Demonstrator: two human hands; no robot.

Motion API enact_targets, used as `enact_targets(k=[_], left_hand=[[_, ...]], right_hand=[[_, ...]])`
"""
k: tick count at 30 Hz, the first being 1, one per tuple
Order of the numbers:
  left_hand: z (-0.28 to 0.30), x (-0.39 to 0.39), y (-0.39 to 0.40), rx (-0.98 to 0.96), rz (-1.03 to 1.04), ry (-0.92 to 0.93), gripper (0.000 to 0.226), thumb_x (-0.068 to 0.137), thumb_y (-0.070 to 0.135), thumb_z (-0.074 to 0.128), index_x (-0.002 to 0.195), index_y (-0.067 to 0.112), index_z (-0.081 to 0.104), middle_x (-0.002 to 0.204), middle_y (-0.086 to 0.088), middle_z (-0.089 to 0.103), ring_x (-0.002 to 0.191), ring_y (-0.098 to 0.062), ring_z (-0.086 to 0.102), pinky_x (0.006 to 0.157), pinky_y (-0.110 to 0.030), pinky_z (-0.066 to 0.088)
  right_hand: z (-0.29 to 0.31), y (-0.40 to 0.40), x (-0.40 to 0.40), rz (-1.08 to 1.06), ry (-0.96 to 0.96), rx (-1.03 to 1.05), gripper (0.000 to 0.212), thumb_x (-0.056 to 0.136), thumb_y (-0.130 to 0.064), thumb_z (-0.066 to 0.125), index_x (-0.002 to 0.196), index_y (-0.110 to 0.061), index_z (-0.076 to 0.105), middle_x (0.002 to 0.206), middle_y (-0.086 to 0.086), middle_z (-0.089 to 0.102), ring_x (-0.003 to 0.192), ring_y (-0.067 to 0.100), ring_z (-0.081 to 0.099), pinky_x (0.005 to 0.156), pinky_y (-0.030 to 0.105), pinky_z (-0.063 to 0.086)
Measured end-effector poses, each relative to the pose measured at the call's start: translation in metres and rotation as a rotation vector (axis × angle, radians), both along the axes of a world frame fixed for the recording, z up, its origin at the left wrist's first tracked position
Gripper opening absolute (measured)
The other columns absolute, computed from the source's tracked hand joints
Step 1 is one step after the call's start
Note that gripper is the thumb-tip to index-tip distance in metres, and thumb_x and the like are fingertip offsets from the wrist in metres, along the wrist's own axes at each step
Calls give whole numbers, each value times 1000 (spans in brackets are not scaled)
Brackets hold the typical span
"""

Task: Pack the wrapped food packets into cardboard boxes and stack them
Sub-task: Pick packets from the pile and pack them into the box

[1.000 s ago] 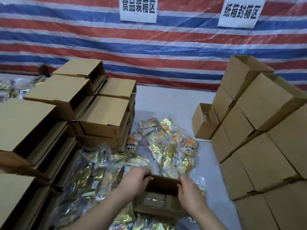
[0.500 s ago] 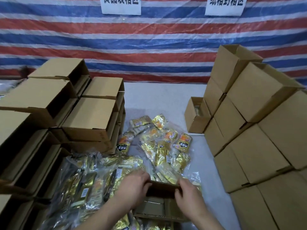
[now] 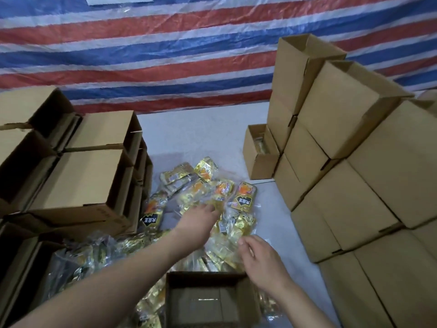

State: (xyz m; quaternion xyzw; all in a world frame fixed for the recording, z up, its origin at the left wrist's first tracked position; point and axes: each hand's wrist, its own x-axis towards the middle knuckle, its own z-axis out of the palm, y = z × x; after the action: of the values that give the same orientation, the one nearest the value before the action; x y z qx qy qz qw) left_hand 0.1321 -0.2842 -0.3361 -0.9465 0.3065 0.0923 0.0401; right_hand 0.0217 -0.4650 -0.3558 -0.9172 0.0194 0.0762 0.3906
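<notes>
A heap of gold-wrapped food packets (image 3: 220,192) in clear plastic lies on the white surface in front of me. An open cardboard box (image 3: 246,301) stands at the bottom centre with nothing inside. My left hand (image 3: 198,223) stretches forward past the box, and its fingers rest on the packets in the middle of the heap. My right hand (image 3: 260,259) hovers just beyond the box's far right corner, over the nearest packets, with loosely bent fingers that hold nothing. More packets (image 3: 78,263) lie in a bag at the lower left.
Open-sided cardboard boxes (image 3: 87,181) are stacked on the left. A taller stack of closed boxes (image 3: 354,185) fills the right side. One small open box (image 3: 257,162) sits on the surface beside that stack. A striped tarpaulin (image 3: 165,55) hangs behind.
Both hands have let go of the box's far rim. My left hand has moved forward onto the packet heap and my right hand has lifted just beyond the box. The camera has tilted downward.
</notes>
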Motion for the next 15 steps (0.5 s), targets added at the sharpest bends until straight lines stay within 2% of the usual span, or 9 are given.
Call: enact_targets(k=[2,6,11,15], left_hand=[[-21,27,-12,215,-153,-42,64,86,5,62,145,15,39,141,-10,45,131,-30,43,109,-44,37],[-72,60,-30,542,-354,-111,75,92,25,60,154,11,20,157,-19,25,145,-38,23,119,-52,19],[-118,77,-44,678,-459,-92,66,97,43,51,153,17,28,158,-17,28,147,-40,21,119,-57,18],[-141,81,-45,700,-498,-77,71,96,42,52,154,13,22,158,-19,27,146,-41,22,119,-59,10]], right_hand=[[1,-7,14,-33,20,30,27,99,-50,33,80,-41,49,86,-15,57,89,2,54,74,19,40],[-3,-19,34,-58,52,84,30,102,-46,34,75,-42,44,82,-13,54,84,2,52,76,28,42],[-18,-31,44,-92,70,106,35,100,-52,31,74,-33,47,80,-7,55,82,4,53,74,24,43],[-28,-34,47,-92,99,90,38,102,-48,32,70,-31,41,75,-4,50,79,5,51,70,20,39]])
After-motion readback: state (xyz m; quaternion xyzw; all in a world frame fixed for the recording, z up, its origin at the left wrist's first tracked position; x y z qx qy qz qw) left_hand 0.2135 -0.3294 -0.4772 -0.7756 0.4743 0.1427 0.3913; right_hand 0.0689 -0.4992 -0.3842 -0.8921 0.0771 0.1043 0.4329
